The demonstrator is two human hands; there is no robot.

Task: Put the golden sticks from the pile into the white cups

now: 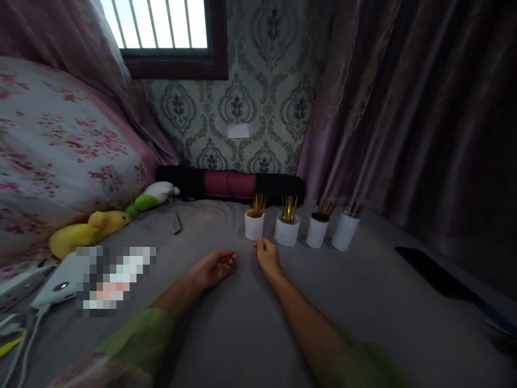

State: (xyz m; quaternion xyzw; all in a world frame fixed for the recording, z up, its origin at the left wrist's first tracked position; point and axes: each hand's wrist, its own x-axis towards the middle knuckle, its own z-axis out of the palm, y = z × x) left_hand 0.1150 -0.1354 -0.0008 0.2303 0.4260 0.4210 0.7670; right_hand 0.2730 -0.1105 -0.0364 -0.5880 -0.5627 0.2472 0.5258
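My left hand rests on the grey bedsheet, palm partly up, fingers loosely curled and apart, holding nothing. My right hand lies just right of it with the fingers curled inward, close in front of the first white cup. Whether it pinches anything I cannot make out. Several white cups stand in a row: the first holds yellow sticks, the second golden sticks, the third brown sticks, and the last dark sticks.
A single thin stick lies on the sheet at the back left. Yellow and green-white plush toys lean by a floral pillow. A black and pink bolster lines the wall. A dark flat object lies at right. Chargers and cables sit at left.
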